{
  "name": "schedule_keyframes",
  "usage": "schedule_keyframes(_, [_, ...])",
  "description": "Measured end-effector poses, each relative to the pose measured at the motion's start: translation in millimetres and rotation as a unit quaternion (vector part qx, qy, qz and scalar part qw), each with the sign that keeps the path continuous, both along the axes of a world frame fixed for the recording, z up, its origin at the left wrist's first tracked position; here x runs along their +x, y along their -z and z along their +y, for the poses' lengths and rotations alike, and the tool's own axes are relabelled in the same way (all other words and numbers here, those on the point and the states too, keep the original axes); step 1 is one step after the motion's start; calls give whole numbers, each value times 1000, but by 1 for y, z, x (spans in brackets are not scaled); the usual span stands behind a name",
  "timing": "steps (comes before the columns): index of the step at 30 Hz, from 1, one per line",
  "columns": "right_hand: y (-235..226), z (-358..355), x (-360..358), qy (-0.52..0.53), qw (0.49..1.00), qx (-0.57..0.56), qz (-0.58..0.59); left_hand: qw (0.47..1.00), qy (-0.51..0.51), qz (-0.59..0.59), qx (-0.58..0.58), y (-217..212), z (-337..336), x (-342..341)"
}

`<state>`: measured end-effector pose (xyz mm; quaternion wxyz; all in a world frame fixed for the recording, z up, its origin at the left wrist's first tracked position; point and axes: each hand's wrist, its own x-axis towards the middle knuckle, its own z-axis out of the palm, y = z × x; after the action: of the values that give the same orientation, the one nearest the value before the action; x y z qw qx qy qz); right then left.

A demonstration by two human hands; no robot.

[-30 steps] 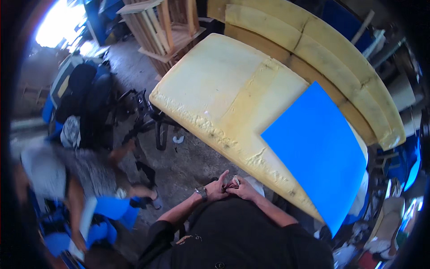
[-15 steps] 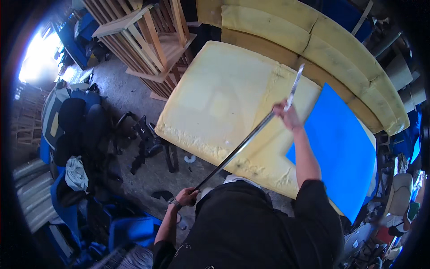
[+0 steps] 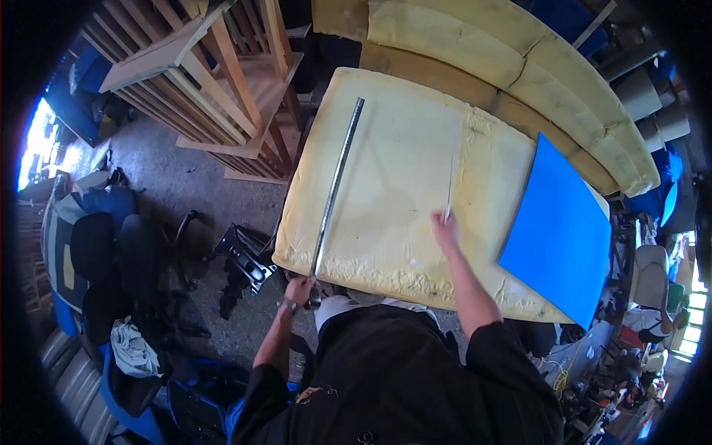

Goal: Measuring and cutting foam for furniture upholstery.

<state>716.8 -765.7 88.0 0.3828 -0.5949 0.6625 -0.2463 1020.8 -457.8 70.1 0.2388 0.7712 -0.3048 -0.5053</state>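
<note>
One long, narrow, silvery metal bar [image 3: 337,185] over the left part of a thick pale-yellow foam slab [image 3: 400,141]; long axis runs near to far, leaning right. Contact with slab: cannot tell. Left hand [image 3: 300,289] nearer, grip clamped on bar's near end. Right hand [image 3: 445,228], well right of bar, grip closed on a thin, pale, blade-like strip [image 3: 450,185] pointing far, roughly parallel.

No legible text or numbers
</note>
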Motion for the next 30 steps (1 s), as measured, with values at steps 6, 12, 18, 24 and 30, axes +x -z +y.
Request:
schedule_keyframes(6, [28, 121, -48, 40, 998, 2, 44, 997, 14, 22, 68, 34, -43, 56])
schedule_keyframes(12, [21, 137, -39, 48, 985, 50, 155, 997, -13, 54, 52, 34, -47, 49])
schedule_keyframes(18, [14, 127, -24, -3, 972, 99, 211, 989, 53, -116, 79, 40, -61, 34])
schedule_keyframes(24, [-9, 133, -5, -1, 981, 177, 75, 996, 15, -66, 53, 35, -61, 34])
schedule_keyframes(30, [-24, 136, 26, -178, 973, 64, 133, 998, 12, -32, 52, 17, -67, 34])
